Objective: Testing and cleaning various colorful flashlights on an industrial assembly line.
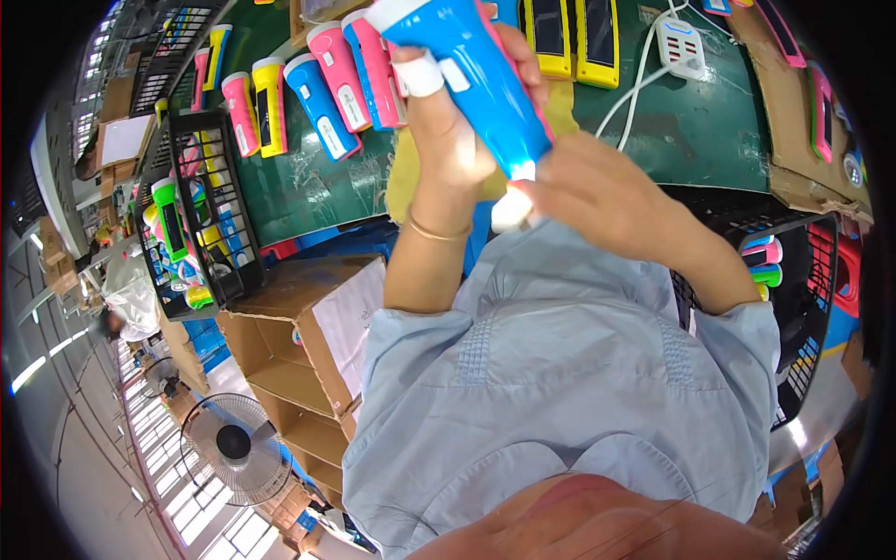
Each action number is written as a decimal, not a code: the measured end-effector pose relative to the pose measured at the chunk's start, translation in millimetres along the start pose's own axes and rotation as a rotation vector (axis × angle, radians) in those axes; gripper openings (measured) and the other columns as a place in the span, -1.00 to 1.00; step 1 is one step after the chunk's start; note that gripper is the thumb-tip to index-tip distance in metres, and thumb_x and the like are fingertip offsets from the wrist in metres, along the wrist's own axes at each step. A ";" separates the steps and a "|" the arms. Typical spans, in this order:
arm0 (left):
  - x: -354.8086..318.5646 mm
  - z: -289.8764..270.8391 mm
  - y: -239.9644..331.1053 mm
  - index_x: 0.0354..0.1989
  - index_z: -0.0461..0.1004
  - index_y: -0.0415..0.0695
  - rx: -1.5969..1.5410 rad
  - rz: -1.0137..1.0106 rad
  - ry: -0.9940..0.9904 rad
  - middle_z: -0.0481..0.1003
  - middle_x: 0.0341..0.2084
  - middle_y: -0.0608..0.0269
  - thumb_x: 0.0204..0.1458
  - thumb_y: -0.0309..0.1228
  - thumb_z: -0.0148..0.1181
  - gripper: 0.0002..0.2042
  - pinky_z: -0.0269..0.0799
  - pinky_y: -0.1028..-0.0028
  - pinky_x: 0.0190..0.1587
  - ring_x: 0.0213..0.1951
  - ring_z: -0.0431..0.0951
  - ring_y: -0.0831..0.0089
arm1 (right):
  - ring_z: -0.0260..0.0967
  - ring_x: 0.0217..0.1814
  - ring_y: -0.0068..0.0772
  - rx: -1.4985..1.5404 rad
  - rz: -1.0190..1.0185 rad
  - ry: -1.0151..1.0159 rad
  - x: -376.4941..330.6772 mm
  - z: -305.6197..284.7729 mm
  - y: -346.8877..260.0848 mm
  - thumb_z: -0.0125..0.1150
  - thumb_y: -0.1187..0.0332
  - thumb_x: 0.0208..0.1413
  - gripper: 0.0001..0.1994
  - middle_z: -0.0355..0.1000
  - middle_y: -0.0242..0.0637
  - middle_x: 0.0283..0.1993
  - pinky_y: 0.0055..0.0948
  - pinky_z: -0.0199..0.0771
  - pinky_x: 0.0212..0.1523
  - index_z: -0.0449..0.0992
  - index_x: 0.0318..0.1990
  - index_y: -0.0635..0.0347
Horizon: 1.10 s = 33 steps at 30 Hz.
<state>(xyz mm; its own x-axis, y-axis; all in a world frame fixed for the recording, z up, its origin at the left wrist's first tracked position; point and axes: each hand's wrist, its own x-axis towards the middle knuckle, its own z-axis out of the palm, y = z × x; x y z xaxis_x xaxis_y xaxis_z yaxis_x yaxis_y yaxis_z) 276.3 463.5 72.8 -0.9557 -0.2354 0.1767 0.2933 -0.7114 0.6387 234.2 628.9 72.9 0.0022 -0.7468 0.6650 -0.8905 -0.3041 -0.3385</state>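
Observation:
My left hand point(446, 131) is wrapped round a blue flashlight point(476, 79) with a white head and a white switch. White tape circles that thumb, which lies along the body; the fingers come round from behind. The flashlight slants, its wide head up and left, its narrow end toward me. At this narrow end my right hand point(607, 196) is closed, its fingertips pinching the tip. A glaring white patch point(511, 207) sits there; I cannot make out what it is. Under the hands a yellow cloth point(403, 177) lies on the green table point(691, 140).
Several pink, yellow and blue flashlights point(322, 107) lie in a row at the left. A black basket point(247, 233) holds more. Yellow panelled lights point(597, 42) and a white charging hub point(681, 47) with cables lie at the back right. Cardboard boxes point(280, 355) and a fan point(233, 443) stand lower left.

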 end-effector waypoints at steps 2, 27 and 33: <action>-6.9 -5.2 -8.9 -0.08 0.28 -0.07 -0.142 -0.015 0.130 0.38 -0.38 0.25 -0.05 0.31 -0.17 -0.34 0.39 0.45 -0.40 -0.39 0.41 0.40 | 0.29 -0.34 -0.25 0.068 -0.129 0.014 -10.0 2.9 5.2 0.19 0.45 -0.22 -0.77 0.26 -0.28 -0.41 -0.35 0.36 -0.37 0.43 -0.33 0.31; -54.8 -10.2 -25.6 0.13 0.08 -0.18 -0.105 -0.188 -0.022 0.34 -0.36 0.14 -0.09 -0.17 0.25 -0.34 0.39 0.37 -0.52 -0.53 0.44 0.37 | 0.34 -0.33 -0.25 0.467 0.760 0.134 -39.9 9.2 20.5 -0.12 0.40 0.17 -0.79 0.35 -0.15 -0.35 -0.45 0.28 -0.32 0.41 -0.22 0.35; -59.5 -5.2 -20.0 0.13 0.10 -0.27 -0.012 -0.204 0.055 0.34 -0.39 0.17 -0.09 -0.18 0.26 -0.32 0.35 0.43 -0.59 -0.57 0.41 0.41 | 0.32 -0.40 -0.45 0.544 0.961 0.121 -42.9 7.8 20.2 -0.10 0.39 0.17 -0.81 0.39 -0.26 -0.44 -0.53 0.27 -0.36 0.41 -0.30 0.32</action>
<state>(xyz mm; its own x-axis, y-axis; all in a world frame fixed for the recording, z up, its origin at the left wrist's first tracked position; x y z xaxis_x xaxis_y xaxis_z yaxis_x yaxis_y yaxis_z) 327.5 488.2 45.6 -0.9926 -0.1216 0.0035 0.0948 -0.7557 0.6481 219.7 650.1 32.3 -0.6524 -0.7576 0.0197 -0.1795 0.1292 -0.9752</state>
